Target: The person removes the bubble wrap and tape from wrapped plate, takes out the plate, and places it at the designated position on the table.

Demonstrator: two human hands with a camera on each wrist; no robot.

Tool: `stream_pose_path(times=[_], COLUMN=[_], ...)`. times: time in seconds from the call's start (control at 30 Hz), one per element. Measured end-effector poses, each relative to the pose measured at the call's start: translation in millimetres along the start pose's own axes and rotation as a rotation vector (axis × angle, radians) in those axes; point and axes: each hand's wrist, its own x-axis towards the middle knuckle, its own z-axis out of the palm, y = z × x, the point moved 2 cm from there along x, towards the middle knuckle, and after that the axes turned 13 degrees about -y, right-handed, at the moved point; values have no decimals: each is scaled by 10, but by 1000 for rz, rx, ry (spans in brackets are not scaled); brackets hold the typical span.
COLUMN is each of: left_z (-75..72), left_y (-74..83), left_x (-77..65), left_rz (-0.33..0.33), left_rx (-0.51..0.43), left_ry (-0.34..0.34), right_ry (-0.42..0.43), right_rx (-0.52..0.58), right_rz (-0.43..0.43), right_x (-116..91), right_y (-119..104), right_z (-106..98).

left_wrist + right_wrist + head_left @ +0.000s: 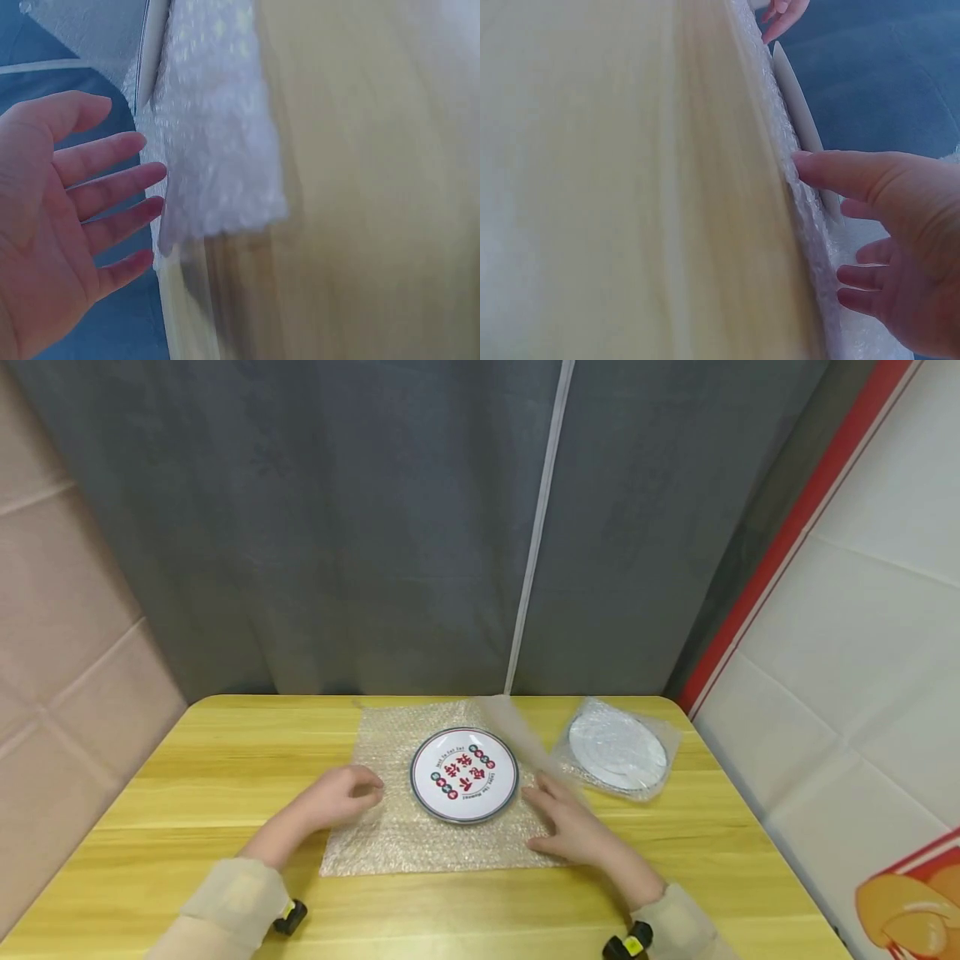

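Note:
A round white plate (465, 775) with a dark rim and red characters lies face up on a sheet of bubble wrap (382, 847). My left hand (347, 795) is over the sheet's left side, apart from the plate; in the left wrist view its fingers (112, 176) are spread, holding nothing. To the right of the plate, my right hand (570, 822) is beside a raised, blurred flap of the wrap. Loosely bent fingers show in the right wrist view, with the thumb (840, 171) near the sheet's edge; whether it touches is unclear.
Another round item (618, 750), wrapped in clear bubble film, lies at the table's back right. The yellow wood-grain table (247, 735) backs onto a grey curtain (337, 543). A white panel (847, 677) stands along the right side.

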Motion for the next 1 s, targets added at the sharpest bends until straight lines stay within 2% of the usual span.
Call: stream_pose_path(times=[0.27, 0.43, 0.53, 0.73, 1.0], left_z=[57, 94, 132, 184, 205], left_y=[147, 208, 208, 249, 266], left_x=[61, 120, 167, 244, 293], left_rz=[99, 84, 51, -86, -180], left_rx=[52, 24, 0, -49, -105], left_ry=[9, -17, -21, -7, 23], right_ry=[15, 27, 51, 132, 188], right_rx=[40, 72, 116, 231, 247], right_rz=[42, 35, 14, -1, 47], right_x=[33, 52, 67, 81, 114], right_y=[14, 25, 44, 80, 94], right_z=[-2, -22, -32, -65, -142])
